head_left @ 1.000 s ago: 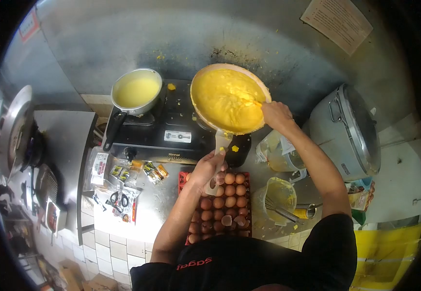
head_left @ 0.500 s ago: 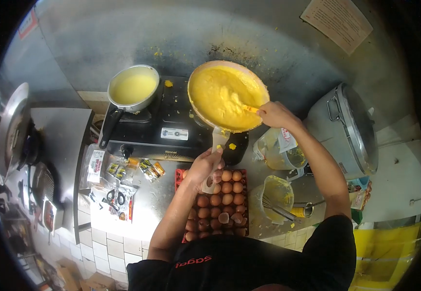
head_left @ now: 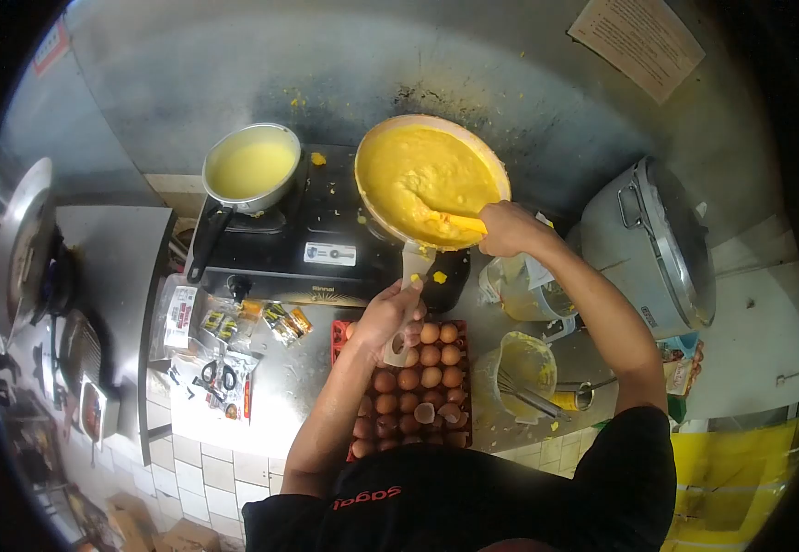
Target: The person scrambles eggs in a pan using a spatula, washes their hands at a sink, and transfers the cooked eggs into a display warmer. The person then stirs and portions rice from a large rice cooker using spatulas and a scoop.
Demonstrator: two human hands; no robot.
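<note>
A large frying pan (head_left: 500, 170) filled with thick yellow egg mixture (head_left: 436, 166) sits over the right side of the black gas stove (head_left: 280, 283). Its pale handle (head_left: 415, 262) points toward me, and my left hand (head_left: 393, 317) is closed around it. My right hand (head_left: 511, 228) grips an orange-yellow spatula (head_left: 459, 222) at the pan's near right rim. The spatula's far end lies in the mixture, where soft curds are gathered. Below my left forearm, a red tray (head_left: 463, 329) holds many brown eggs (head_left: 431, 355) and some broken shells (head_left: 425, 413).
A saucepan (head_left: 275, 198) of pale yellow liquid stands on the stove's left side. Right of the eggs are a plastic jug (head_left: 519, 354) with a whisk (head_left: 533, 400) and another container (head_left: 519, 299). A big lidded pot (head_left: 615, 248) stands at right. Scissors (head_left: 220, 373) and packets lie left.
My right hand has moved slightly left and down, drawing the spatula toward the pan's near edge. The curds have shifted with it. My left hand stays on the handle.
</note>
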